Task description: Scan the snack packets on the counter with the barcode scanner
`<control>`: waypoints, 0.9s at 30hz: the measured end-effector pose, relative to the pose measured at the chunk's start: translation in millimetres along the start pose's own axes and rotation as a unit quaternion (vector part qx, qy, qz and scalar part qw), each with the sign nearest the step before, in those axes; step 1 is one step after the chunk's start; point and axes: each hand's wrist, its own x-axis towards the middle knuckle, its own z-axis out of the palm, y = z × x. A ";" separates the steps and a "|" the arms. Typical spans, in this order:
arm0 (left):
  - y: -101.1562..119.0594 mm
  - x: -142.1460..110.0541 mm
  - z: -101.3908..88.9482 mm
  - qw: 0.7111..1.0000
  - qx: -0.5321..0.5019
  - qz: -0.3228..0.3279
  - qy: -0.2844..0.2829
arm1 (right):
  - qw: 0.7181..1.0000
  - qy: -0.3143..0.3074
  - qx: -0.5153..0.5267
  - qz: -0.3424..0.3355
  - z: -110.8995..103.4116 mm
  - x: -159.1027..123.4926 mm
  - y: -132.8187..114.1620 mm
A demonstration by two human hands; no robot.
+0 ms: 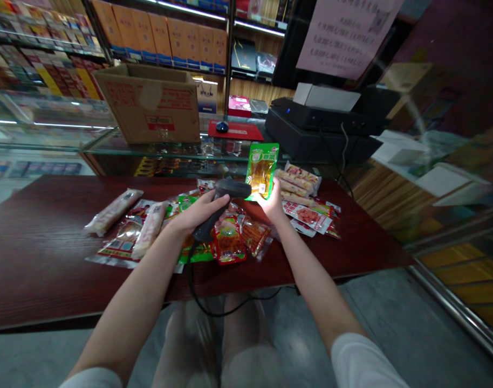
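My left hand (202, 212) is wrapped round the handle of a black barcode scanner (232, 188), whose head points right. Its cord hangs down past the table's front edge. In my right hand (271, 200) a green and yellow snack packet (262, 168) is held upright by its lower part, in front of the scanner head, with a small white patch near the bottom. Beneath the scanner lies a pile of snack packets, among them a red one (230, 241) and an orange-brown one (255, 237).
The packets lie on a dark red wooden table (40, 248). Long wrapped snacks (114, 212) are at the left, and more packets (307, 215) are heaped at the right. Behind stand a cardboard box (149, 105), a glass counter and a black machine (315, 129).
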 end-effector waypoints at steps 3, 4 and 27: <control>0.5 0.1 1.6 1.000 0.002 0.001 -0.004 | 0.997 0.069 -0.032 -0.019 2.9 -1.1 -5.2; 0.4 0.1 1.2 1.000 0.001 0.004 -0.002 | 0.996 0.072 -0.042 -0.016 3.2 -1.2 -7.4; 7.4 -1.2 -18.2 0.997 -0.023 -0.009 0.077 | 0.860 0.207 -0.460 0.074 -140.2 -98.7 22.1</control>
